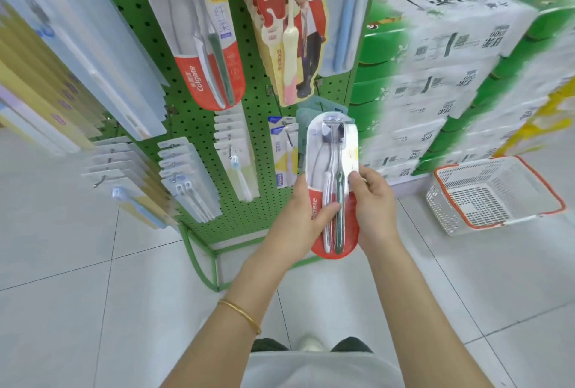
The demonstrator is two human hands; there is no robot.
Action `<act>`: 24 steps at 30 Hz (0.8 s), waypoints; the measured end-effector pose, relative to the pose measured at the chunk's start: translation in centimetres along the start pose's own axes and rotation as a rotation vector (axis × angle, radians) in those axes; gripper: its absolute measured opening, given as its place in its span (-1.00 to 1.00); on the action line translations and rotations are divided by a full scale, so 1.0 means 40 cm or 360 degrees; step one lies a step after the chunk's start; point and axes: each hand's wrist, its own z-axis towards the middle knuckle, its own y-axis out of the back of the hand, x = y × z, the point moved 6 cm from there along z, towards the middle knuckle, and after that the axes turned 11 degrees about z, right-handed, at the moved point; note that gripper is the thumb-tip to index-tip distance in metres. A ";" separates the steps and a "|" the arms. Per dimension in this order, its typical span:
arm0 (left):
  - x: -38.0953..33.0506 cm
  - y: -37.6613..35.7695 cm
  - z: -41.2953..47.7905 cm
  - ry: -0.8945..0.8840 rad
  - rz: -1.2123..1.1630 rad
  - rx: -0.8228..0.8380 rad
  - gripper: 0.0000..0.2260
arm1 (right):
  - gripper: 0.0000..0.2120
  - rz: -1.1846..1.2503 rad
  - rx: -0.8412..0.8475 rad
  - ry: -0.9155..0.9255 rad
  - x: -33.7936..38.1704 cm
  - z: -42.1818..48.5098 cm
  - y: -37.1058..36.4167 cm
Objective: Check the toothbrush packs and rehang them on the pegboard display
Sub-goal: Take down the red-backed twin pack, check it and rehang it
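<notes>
- Just in front of the green pegboard (199,126), a Colgate toothbrush pack (333,154) is held upright
- left hand (306,210) grips its lower left edge, thumb across the front
- right hand (371,204) pinches its right edge
- white basket (451,216) sits nearby on the floor

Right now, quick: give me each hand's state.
Left hand: grips the Colgate toothbrush pack, thumb across its front.
Right hand: pinches the same pack's right edge.

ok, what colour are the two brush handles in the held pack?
White handle, dark green handle; head view shows it best.
</notes>
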 end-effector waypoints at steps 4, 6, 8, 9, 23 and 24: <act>0.011 -0.022 -0.023 -0.0088 0.0033 0.0112 -0.19 | -0.85 0.0002 -0.0131 0.0041 0.008 0.008 0.020; -0.002 -0.020 -0.042 -0.0128 0.0282 0.0085 -0.05 | -0.89 0.0006 -0.0208 0.0045 0.007 0.010 0.028; -0.028 -0.012 -0.061 -0.0243 0.0598 -0.0081 -0.07 | -0.86 -0.0011 -0.0265 0.0050 0.010 0.010 0.031; -0.041 -0.008 -0.068 -0.0298 0.0712 -0.0168 -0.11 | -0.85 -0.0015 -0.0280 0.0052 0.012 0.008 0.032; -0.024 -0.009 -0.088 -0.0021 -0.0338 -0.0162 -0.70 | -0.84 0.0278 -0.0121 -0.0252 -0.001 -0.040 0.012; -0.022 -0.012 -0.091 0.0064 -0.0669 -0.0093 -0.72 | -0.84 0.0320 -0.0130 -0.0278 -0.006 -0.040 0.014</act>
